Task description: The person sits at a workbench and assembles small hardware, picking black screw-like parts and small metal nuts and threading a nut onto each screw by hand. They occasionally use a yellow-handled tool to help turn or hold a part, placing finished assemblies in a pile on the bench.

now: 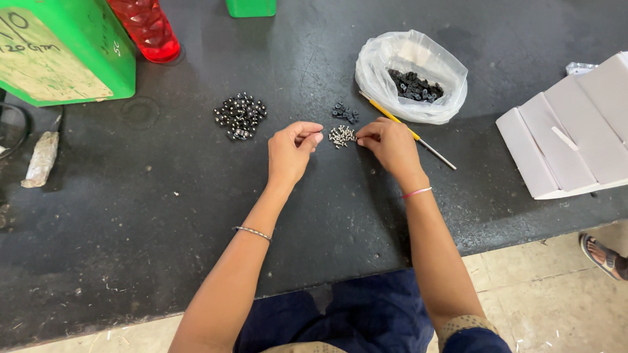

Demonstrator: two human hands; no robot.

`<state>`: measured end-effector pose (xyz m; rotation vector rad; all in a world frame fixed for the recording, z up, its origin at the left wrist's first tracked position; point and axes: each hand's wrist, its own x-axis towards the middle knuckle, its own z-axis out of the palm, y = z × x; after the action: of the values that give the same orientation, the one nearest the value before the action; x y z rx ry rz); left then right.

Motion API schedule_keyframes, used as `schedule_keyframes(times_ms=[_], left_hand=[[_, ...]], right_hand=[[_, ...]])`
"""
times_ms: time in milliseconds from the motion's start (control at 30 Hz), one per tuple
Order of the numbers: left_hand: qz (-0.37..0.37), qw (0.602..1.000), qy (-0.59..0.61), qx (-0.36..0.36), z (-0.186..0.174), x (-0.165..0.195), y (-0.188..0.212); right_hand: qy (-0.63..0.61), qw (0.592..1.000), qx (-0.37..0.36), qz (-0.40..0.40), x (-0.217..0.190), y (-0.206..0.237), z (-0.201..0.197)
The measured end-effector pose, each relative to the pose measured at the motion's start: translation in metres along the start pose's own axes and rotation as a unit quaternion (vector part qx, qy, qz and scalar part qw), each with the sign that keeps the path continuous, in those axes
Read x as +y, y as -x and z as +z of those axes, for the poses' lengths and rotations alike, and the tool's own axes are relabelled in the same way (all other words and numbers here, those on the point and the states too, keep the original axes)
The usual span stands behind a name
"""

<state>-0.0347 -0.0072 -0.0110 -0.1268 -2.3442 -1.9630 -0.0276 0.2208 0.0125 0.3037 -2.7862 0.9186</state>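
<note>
We have both hands at the small pile of silver screws (341, 136) on the black table (163, 216): our left hand (291, 153) pinches its fingertips shut just left of it (on what, we cannot tell), our right hand (390, 145) curls closed at its right edge, beside the yellow screwdriver (405, 129)

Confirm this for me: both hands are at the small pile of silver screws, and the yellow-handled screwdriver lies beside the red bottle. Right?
Not quite. The head view shows the yellow-handled screwdriver lying beside the clear plastic bag of black parts, far from the red bottle. The left hand and right hand are indeed at the silver screws.
</note>
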Motion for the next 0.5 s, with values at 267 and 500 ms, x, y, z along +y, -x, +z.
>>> schedule_keyframes(times_ms=[267, 500], left_hand=[[-0.012, 1.0, 0.005, -0.001, 0.0, 0.0, -0.001], [0.019, 1.0, 0.013, 0.014, 0.004, 0.006, 0.002]], right_hand=[[-0.06, 0.997, 0.042, -0.008, 0.002, -0.004, 0.01], [-0.266, 0.963, 0.027, 0.038, -0.022, -0.003, 0.024]])
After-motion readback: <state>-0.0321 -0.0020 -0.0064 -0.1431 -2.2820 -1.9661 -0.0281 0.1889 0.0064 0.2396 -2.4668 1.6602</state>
